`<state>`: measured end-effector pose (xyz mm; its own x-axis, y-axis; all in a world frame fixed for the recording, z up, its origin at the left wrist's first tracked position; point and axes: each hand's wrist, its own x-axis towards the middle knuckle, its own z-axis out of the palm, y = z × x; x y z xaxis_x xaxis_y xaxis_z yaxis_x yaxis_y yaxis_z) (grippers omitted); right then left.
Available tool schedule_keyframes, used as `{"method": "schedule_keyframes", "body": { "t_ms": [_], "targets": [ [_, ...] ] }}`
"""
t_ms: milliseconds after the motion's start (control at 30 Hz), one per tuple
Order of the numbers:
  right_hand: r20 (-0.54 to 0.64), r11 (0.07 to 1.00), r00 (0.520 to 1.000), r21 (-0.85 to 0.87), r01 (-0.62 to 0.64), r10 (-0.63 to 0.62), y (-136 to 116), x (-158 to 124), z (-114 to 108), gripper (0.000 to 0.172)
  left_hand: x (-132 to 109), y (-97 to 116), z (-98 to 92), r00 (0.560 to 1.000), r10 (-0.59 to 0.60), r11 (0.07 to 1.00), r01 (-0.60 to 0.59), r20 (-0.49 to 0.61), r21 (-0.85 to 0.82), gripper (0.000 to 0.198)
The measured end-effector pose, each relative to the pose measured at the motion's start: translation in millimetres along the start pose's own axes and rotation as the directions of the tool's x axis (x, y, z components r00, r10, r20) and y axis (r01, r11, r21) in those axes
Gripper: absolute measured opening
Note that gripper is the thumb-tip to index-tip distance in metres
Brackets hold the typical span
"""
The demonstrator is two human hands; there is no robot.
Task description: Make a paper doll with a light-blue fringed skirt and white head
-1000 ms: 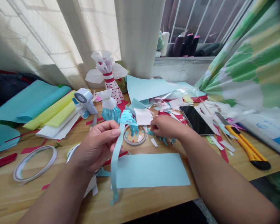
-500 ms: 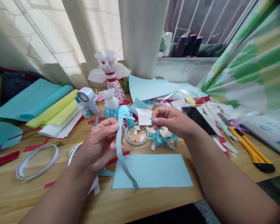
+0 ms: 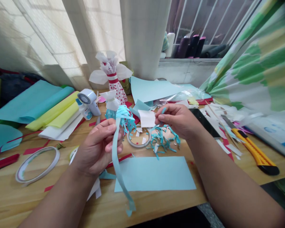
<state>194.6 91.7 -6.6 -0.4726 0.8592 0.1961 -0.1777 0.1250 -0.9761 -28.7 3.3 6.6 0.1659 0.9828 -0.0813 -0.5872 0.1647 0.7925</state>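
My left hand [image 3: 98,145] is closed on a fringed light-blue paper strip [image 3: 115,152]. Its plain band hangs down across the blue paper sheet [image 3: 156,174], while the cut fringe [image 3: 127,115] droops beyond my fingertips. Between thumb and forefinger, my right hand [image 3: 174,118] pinches a small blue paper scrap [image 3: 164,110]. Beneath that hand lies a loose heap of curly blue paper shreds [image 3: 166,137]. A narrow tape roll [image 3: 139,145] rests flat between the two hands, close to a white paper piece [image 3: 146,118].
At left are a larger tape roll [image 3: 38,164], rolled coloured papers [image 3: 54,110] and a small handheld fan [image 3: 89,100]. Behind stands a paper-wrapped figure [image 3: 116,84]. A phone [image 3: 205,123] and a yellow utility knife [image 3: 256,148] lie to the right.
My left hand has shifted slightly left, and the strip's tail hangs lower. The blue shreds under my right hand look more spread out. My right hand has barely moved.
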Motion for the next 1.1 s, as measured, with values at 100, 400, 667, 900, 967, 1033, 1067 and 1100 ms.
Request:
{"method": "schedule_keyframes", "body": {
  "t_ms": [100, 400, 667, 900, 967, 1033, 1067, 1100],
  "targets": [
    [0.045, 0.99, 0.994, -0.108, -0.089, 0.095, 5, 2, 0, 0.014, 0, -3, -0.2, 1.0, -0.018, 1.0, 0.018, 0.003, -0.007, 0.012],
    [0.078, 0.984, 0.987, -0.118, -0.131, 0.141, 11, 3, 1, 0.011, 3, -7, 2.0, 0.998, -0.022, 0.999, 0.02, -0.057, -0.039, 0.009],
    [0.064, 0.981, 0.983, -0.098, -0.167, 0.174, 11, 2, 7, 0.013, 7, -12, 1.5, 0.993, -0.009, 1.0, 0.009, -0.115, -0.007, 0.015],
    [0.081, 0.993, 0.989, -0.029, -0.118, 0.12, 12, 0, 13, 0.011, 9, -15, -1.1, 0.984, -0.006, 0.996, 0.022, -0.179, 0.088, 0.015],
    [0.086, 0.995, 0.991, -0.009, -0.101, 0.102, 12, -1, 15, 0.015, 9, -16, -1.2, 0.983, -0.013, 0.994, 0.032, -0.18, 0.102, 0.015],
    [0.095, 0.992, 0.987, 0.01, -0.129, 0.128, 12, -2, 19, 0.017, 9, -17, -0.7, 0.985, -0.016, 0.992, 0.037, -0.173, 0.119, 0.014],
    [0.101, 0.987, 0.983, 0.02, -0.156, 0.154, 12, -3, 20, 0.018, 9, -17, -0.3, 0.985, -0.014, 0.991, 0.036, -0.169, 0.126, 0.014],
    [0.107, 0.983, 0.978, 0.029, -0.183, 0.179, 12, -3, 22, 0.019, 9, -18, 0.0, 0.986, -0.014, 0.991, 0.037, -0.165, 0.132, 0.014]
  ]
}}
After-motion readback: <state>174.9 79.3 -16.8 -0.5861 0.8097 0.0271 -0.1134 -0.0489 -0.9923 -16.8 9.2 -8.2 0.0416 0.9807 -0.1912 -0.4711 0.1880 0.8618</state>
